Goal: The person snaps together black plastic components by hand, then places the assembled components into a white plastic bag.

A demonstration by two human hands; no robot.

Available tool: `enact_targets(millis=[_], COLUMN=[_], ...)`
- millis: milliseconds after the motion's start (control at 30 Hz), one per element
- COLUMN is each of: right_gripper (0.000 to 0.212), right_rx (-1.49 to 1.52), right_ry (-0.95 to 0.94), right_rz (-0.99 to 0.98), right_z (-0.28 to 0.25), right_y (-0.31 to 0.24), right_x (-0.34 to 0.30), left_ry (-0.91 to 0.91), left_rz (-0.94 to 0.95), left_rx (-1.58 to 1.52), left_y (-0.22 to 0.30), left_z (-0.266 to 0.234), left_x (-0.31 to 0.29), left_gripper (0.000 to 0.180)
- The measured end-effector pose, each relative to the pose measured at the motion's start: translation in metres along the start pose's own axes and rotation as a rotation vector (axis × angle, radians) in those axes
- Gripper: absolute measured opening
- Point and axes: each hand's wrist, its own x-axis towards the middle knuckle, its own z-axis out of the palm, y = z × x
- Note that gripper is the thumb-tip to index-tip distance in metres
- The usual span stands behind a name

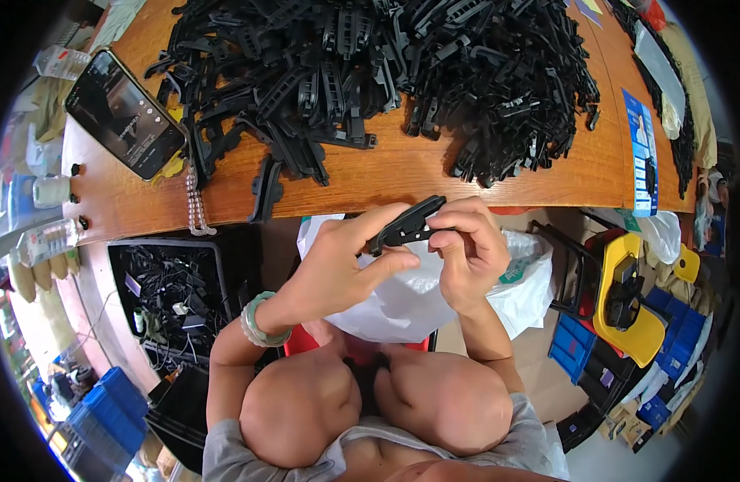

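Holding black clip [407, 225] near crate [223, 277] of cables [181, 283]

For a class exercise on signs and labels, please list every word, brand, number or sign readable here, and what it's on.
No text is clear enough to quote.
Phone screen: pale print, too small.
Blue leaflet: printed lines, too small.
White bag: green print, creased and unclear.
Upper-left clear bottle: red marking, unreadable.
Black plastic part, in left hand and right hand: no lettering visible.

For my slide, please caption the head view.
Left hand and right hand hold a slim black plastic part over a white plastic bag before a brown wooden table heaped with black plastic parts.
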Motion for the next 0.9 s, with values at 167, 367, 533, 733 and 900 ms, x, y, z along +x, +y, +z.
enact_targets(millis=[167,367,533,733,900], right_gripper=[0.025,0.04,0.032,0.031,0.03], right_rx=[-0.193,-0.222,-0.258,-0.203,-0.218], right_ry=[-0.018,-0.198,-0.151,-0.162,-0.162], right_rz=[-0.225,-0.174,-0.199,-0.171,-0.161], right_z=[-0.001,-0.014,-0.012,-0.01,-0.007], right_y=[0.003,0.011,0.011,0.012,0.009], right_x=[0.006,0.001,-0.002,-0.004,-0.002], left_ry=[0.097,0.05,0.023,0.021,0.051], left_rz=[0.156,0.282,0.313,0.266,0.294], left_rx=[0.164,0.317,0.349,0.322,0.321], left_y=[-0.012,-0.006,-0.01,-0.012,-0.011], left_z=[0.0,-0.004,-0.004,-0.007,-0.008], left_x=[-0.001,0.001,0.001,0.0,-0.001], left_gripper=[0.04,0.029,0.03,0.03,0.028])
